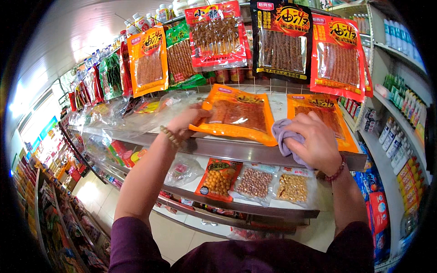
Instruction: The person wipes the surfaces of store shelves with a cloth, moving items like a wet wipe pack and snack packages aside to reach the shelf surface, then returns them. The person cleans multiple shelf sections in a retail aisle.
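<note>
My left hand (190,119) grips the left edge of an orange snack packet (234,119) on the metal-edged shelf (255,146). In my right hand (307,139) is a bunched lilac cloth (284,134), over a second orange packet (318,111) at the shelf's right. Just above hang more snack bags: orange (148,61), green (182,59), red (214,36), black (280,45) and red-orange (337,59).
A lower shelf holds bags of nuts (255,182) and an orange bag (216,177). Crumpled clear bags (123,113) lie at upper left. Shelving with bottles (393,136) stands right; another packed rack (63,214) runs along the left, beside the tiled floor (98,195).
</note>
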### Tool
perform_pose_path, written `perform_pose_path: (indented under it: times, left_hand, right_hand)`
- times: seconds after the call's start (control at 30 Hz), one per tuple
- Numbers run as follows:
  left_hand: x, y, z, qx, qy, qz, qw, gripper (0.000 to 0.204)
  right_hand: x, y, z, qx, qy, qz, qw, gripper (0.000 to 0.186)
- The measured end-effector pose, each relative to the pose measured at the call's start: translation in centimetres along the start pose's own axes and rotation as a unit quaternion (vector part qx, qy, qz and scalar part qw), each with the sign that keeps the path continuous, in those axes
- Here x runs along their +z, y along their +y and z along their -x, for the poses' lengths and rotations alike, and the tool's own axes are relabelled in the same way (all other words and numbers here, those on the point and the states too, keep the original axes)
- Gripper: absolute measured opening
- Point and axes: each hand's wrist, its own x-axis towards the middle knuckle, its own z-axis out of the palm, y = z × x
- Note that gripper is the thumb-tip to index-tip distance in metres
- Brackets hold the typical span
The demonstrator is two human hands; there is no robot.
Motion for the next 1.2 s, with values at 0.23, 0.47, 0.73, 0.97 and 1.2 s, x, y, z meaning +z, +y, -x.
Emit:
perform_pose_path:
  times: [0.23,0.47,0.73,0.97,1.2]
  left_hand:
    - [-5.0,0.7,6.7,0.174,0.005,0.078,0.982,0.043]
    - [-12.7,-1.5,6.2,0.338,0.148,0.148,0.918,0.026]
    - [-15.1,-3.1,1.5,0.396,0.226,0.123,0.882,0.025]
    - [-14.2,-3.6,2.2,0.391,0.230,0.132,0.881,0.030]
    - [-13.7,-4.0,2.2,0.430,0.242,0.120,0.862,0.026]
  right_hand:
    - [-0.2,0.1,-0.1,0.010,-0.012,0.027,1.000,0.021]
    - [-0.6,-0.3,-4.9,-0.008,-0.027,0.010,1.000,0.023]
    - [6.1,0.6,-10.6,0.100,-0.320,0.105,0.936,0.032]
    - [10.4,1.7,-12.2,0.052,-0.334,0.184,0.923,0.043]
    - [16.6,3.7,-17.8,0.053,-0.308,0.185,0.932,0.041]
